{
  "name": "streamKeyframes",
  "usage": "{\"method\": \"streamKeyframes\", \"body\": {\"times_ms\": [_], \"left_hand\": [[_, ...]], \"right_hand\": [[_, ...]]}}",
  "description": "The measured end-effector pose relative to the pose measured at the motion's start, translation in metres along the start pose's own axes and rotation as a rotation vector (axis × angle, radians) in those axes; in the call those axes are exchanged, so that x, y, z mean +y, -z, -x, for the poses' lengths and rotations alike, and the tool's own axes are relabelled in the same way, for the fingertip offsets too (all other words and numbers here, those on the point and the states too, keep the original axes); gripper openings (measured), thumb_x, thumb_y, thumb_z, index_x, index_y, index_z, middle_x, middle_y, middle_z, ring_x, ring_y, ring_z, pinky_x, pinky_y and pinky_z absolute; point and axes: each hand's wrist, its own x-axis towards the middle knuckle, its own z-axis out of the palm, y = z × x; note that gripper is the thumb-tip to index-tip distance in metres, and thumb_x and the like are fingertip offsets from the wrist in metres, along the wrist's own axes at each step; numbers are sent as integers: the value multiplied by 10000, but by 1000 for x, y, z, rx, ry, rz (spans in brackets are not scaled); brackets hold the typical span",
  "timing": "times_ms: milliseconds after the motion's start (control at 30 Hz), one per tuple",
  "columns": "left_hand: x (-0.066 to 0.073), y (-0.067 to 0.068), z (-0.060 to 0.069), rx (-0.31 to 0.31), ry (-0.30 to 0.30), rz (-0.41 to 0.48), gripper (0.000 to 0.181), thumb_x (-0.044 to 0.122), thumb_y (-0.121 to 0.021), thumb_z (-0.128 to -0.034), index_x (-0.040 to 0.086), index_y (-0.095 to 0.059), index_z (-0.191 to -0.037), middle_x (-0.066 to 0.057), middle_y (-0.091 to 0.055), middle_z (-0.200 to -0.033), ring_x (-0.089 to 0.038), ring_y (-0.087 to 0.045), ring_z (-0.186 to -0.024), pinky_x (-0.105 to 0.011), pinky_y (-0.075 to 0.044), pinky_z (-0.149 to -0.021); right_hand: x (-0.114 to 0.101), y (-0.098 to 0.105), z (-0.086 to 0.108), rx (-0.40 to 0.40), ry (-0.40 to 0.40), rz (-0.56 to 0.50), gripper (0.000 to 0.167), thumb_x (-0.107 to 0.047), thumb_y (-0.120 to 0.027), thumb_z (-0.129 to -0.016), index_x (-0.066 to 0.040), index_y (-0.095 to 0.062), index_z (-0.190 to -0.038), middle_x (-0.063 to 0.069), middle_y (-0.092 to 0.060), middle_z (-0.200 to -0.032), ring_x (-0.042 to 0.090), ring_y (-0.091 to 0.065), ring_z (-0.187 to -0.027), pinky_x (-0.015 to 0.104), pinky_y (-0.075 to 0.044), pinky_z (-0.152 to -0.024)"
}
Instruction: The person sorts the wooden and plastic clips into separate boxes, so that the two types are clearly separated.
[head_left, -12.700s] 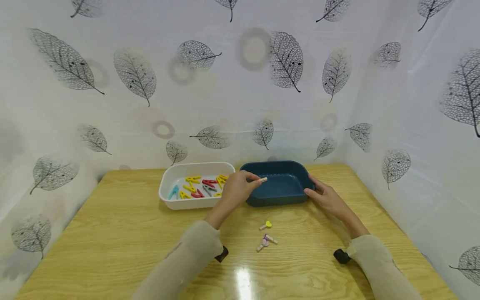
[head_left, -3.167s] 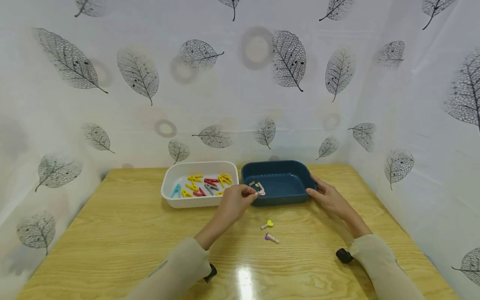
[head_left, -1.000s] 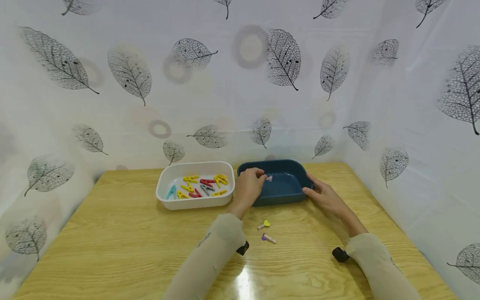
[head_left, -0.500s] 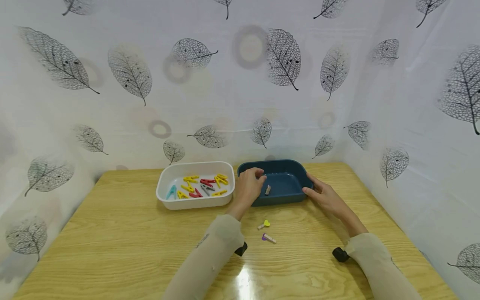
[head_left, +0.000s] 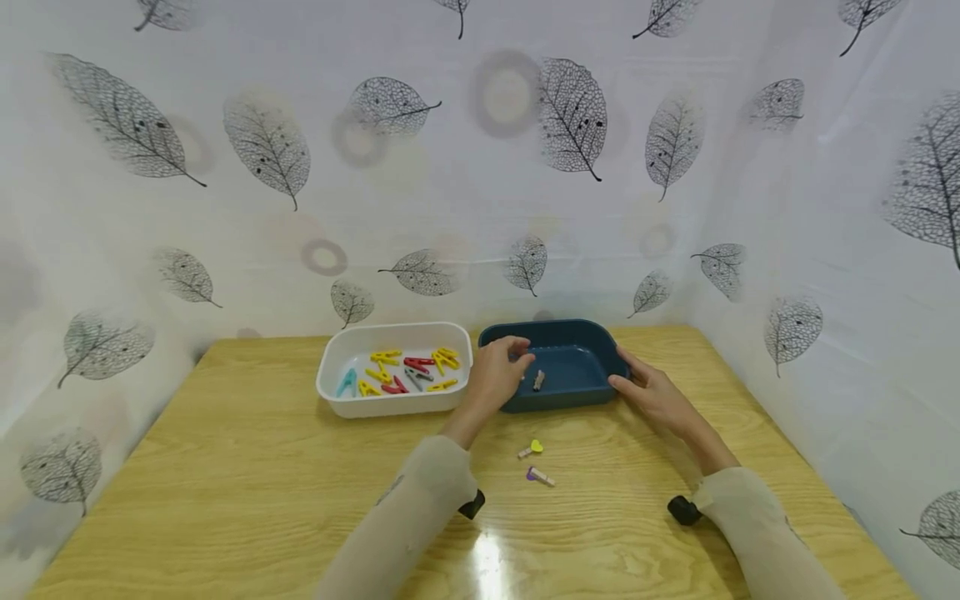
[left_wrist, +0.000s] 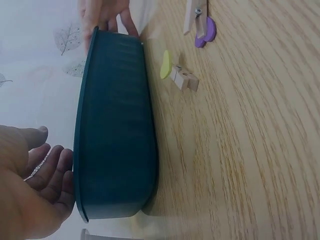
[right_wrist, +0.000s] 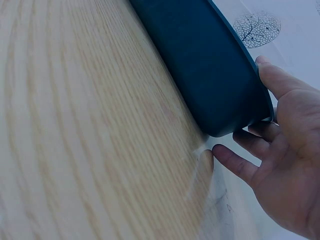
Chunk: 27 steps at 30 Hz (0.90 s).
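My left hand (head_left: 491, 375) hovers over the left end of the dark blue tray (head_left: 558, 400), its thumb and fingers apart and nothing between them. In the left wrist view its loosely bent fingers (left_wrist: 52, 172) show beside the tray's rim. A small wooden clothespin (head_left: 538, 381) lies inside the tray; my hand hides the area to its left. At the tray's right end, my right hand (head_left: 656, 400) holds the rim and wall between thumb and fingers. Two mini wooden clothespins lie on the table in front, one with a yellow heart (head_left: 536, 447), one with a purple decoration (head_left: 531, 474).
A white tray (head_left: 393, 406) stands left of the blue one, holding several plastic clips in yellow, red, grey and light blue. The wooden table (head_left: 247, 467) ends at a leaf-patterned curtain (head_left: 450, 192) behind and at the sides.
A pink-decorated clothespin left the table in my left hand, which then let it go inside the blue tray. That hand has since drawn slightly back. My right hand keeps its hold.
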Motion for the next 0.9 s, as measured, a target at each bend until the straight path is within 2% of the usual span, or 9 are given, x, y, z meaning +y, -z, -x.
{"method": "streamKeyframes", "body": {"times_ms": [200, 367, 733, 900], "left_hand": [[-1, 7, 9, -7, -46, -26, 293, 224, -704, -1011, 77, -724, -1264, -45, -755, -1118, -144, -696, -816, -270, -570, -679], [1, 12, 16, -25, -63, -28, 274, 222, -705, -1010, 99, -733, -1253, -38, -747, -1126, -170, -687, -897, -284, -575, -730], [9, 20, 34, -92, -100, -25, 298, 215, -704, -1011, 82, -721, -1277, -31, -732, -1117, -149, -658, -894, -242, -552, -702], [10, 22, 44, -140, -96, -33, 286, 280, -704, -1011, 131, -738, -1252, 3, -729, -1129, -101, -655, -876, -221, -543, -668]], "right_hand": [[0, 1, 0, -2, 4, -2, 729, -305, -529, -1104, -54, -123, -1656, 244, -101, -1697, 492, -181, -1516, 641, -262, -1172], [1, 1, -1, -2, -6, -12, 730, -311, -533, -1101, -66, -128, -1657, 230, -111, -1699, 468, -195, -1521, 600, -275, -1170], [-4, 2, 1, -2, -3, -22, 725, -275, -546, -1098, -52, -137, -1653, 250, -115, -1692, 481, -199, -1515, 595, -279, -1165], [-6, 1, 1, 1, -2, -26, 723, -267, -554, -1094, -49, -149, -1652, 255, -124, -1689, 482, -203, -1513, 595, -281, -1163]]}}
